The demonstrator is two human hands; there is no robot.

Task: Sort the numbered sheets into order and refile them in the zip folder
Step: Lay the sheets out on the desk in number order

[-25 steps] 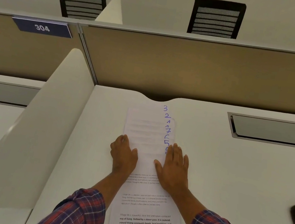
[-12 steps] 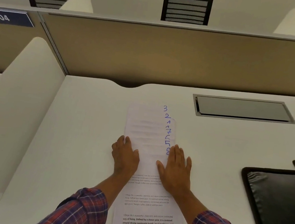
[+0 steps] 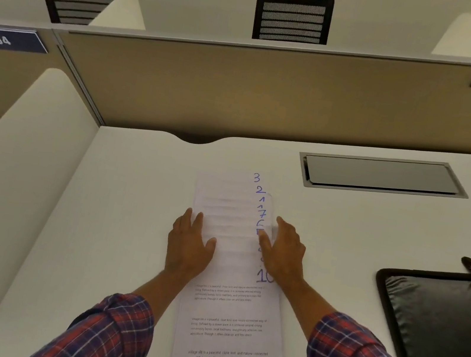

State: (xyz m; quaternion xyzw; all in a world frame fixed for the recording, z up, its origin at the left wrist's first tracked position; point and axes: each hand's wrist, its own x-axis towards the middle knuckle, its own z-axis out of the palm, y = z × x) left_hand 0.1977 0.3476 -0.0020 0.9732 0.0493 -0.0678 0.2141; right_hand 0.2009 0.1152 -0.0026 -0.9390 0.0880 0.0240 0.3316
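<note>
At the desk's point(image 3: 127, 222) middle, numbered sheets point(image 3: 233, 209) lie fanned toward the far edge.
The left hand point(image 3: 190, 242) and right hand point(image 3: 284, 252) press flat, fingers straight, on the sheets' side edges; the black folder point(image 3: 437, 321) lies apart at the right edge.

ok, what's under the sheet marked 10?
More numbered sheets, fanned out, only their top strips showing. Numbers 3, 2 and 7 read clearly; the right hand covers others. Their bodies lie hidden beneath the sheet marked 10.
</note>
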